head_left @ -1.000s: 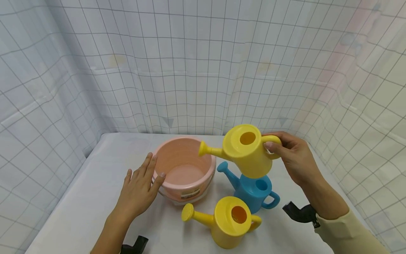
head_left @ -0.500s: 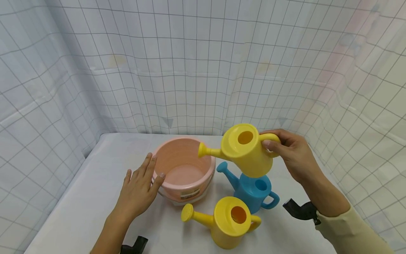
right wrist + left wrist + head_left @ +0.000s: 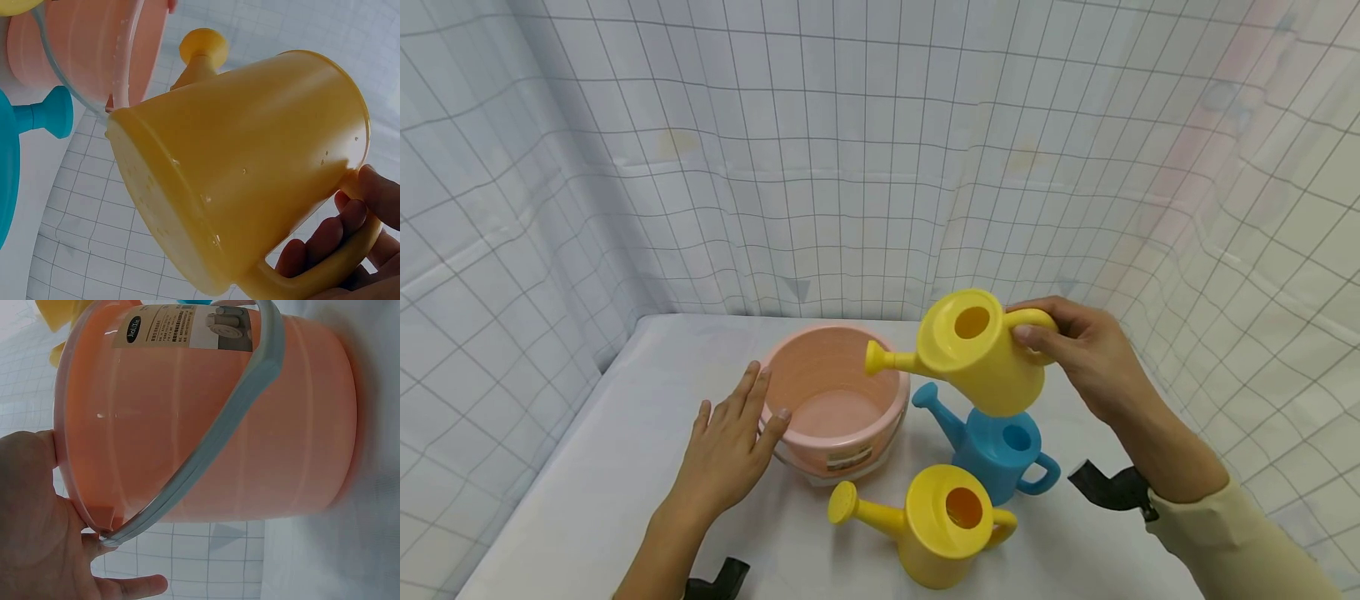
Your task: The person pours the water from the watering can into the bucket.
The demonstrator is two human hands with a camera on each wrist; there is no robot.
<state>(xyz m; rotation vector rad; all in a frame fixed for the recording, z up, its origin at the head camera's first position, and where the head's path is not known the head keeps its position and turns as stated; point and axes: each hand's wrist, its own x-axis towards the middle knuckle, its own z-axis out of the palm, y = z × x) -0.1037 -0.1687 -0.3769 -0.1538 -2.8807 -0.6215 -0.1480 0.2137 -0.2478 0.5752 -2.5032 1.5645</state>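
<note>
By its handle, my right hand (image 3: 1086, 354) grips a yellow watering can (image 3: 973, 354), raised and tilted so that its spout hangs over the right rim of a pink bucket (image 3: 857, 439). In the right wrist view, fingers curl round the handle (image 3: 331, 269), and drops cling to the can's side and base. My left hand (image 3: 726, 450) rests with straight, spread fingers against the bucket's left rim. The left wrist view shows the bucket's grey carrying handle (image 3: 206, 447) and paper label (image 3: 162, 326). Whether water leaves the spout cannot be made out.
Upright on the white table (image 3: 647, 392), a blue watering can (image 3: 996, 458) stands below the raised one. Another yellow watering can (image 3: 943, 525) stands nearer, its spout to the left. Gridded white curtains (image 3: 865, 167) enclose the table at the back and sides.
My right hand has shifted slightly left and up with the yellow watering can, tilting it a little further towards the bucket. My left hand and the other cans look unmoved.
</note>
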